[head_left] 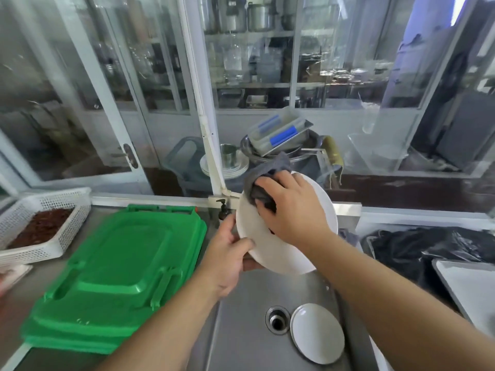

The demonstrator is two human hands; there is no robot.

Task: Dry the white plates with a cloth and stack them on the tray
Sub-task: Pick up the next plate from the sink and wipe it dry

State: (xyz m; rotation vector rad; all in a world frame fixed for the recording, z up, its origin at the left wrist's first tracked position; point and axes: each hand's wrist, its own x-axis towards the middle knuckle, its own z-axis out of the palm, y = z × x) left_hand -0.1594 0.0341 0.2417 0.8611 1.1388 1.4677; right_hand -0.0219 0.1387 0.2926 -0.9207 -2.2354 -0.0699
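Note:
I hold a large white plate (pixel 270 253) tilted up over the steel sink (pixel 241 317). My left hand (pixel 227 253) grips its lower left rim, thumb on the front. My right hand (pixel 292 210) presses a grey cloth (pixel 263 178) against the plate's face, with the fingers curled round the bunched cloth. A smaller stack of white plates (pixel 317 333) lies in the sink beside the drain (pixel 277 319). A metal tray (pixel 466 279) shows at the right edge.
A green plastic lid (pixel 115 274) covers the counter left of the sink. A white perforated basket (pixel 42 223) of brown bits sits far left. A black bag (pixel 428 245) lies at right. A soap pump (pixel 222 210) stands behind the sink, below the glass window.

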